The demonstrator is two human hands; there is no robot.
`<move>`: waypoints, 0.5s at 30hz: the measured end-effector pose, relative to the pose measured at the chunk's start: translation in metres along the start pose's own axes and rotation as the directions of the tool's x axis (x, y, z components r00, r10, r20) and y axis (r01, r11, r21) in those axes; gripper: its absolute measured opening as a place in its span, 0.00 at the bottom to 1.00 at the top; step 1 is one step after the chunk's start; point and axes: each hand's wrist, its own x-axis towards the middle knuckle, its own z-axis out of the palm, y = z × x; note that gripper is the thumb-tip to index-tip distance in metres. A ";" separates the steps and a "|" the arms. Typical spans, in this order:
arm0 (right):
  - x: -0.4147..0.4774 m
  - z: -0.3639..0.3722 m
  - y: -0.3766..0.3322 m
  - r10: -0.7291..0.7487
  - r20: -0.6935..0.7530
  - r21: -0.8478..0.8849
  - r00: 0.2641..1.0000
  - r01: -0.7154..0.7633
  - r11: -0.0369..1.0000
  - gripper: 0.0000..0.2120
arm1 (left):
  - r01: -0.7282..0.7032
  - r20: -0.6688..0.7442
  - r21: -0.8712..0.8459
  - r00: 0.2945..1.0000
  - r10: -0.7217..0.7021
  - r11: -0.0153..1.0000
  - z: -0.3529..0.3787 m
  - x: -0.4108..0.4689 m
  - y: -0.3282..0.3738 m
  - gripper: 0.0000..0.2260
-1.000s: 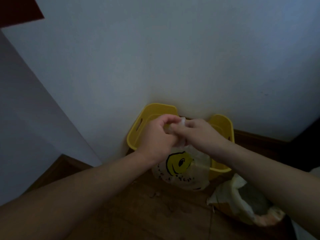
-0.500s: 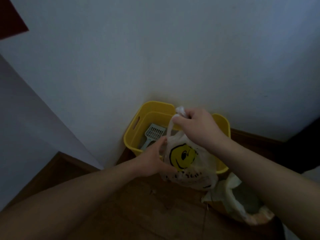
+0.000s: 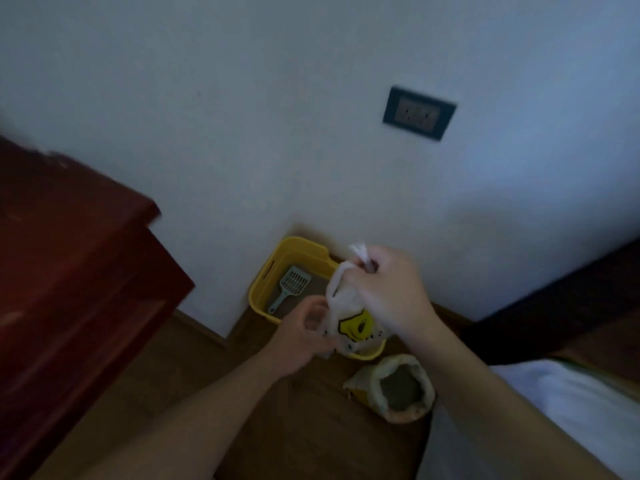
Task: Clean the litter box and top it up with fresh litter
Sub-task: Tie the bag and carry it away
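Note:
A yellow litter box (image 3: 268, 271) stands on the floor against the white wall, with a grey slotted scoop (image 3: 290, 285) lying inside on the litter. My right hand (image 3: 388, 292) grips the tied top of a white plastic bag (image 3: 349, 323) with a yellow smiley face and holds it up in front of the box. My left hand (image 3: 301, 336) is at the bag's lower left side, fingers loosely curled against it. An open sack of litter (image 3: 398, 388) sits on the floor just right of the box.
A dark red wooden cabinet (image 3: 69, 271) fills the left side. A wall socket (image 3: 419, 112) sits above the box. White bedding (image 3: 568, 407) and a dark bed frame are at the right. Brown wooden floor (image 3: 294, 427) lies between them.
My hands parted at the bag's top: the right kept the knot and lifted the bag, the left dropped to its side. The view pulled back, showing the cabinet, socket and litter sack.

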 end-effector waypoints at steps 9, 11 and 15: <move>-0.050 -0.143 -0.199 -0.101 0.012 -0.059 0.995 0.101 0.993 0.18 | -0.026 -0.158 0.072 0.987 0.037 0.997 0.013 -0.125 0.224 0.26; -0.061 -0.166 -0.234 -0.129 0.023 -0.063 0.991 0.130 0.989 0.19 | -0.047 -0.196 0.094 0.978 0.065 0.995 0.013 -0.154 0.258 0.27; -0.091 -0.195 -0.298 -0.190 0.082 -0.049 0.978 0.194 0.980 0.18 | -0.065 -0.265 0.074 0.961 0.083 0.995 0.013 -0.216 0.304 0.27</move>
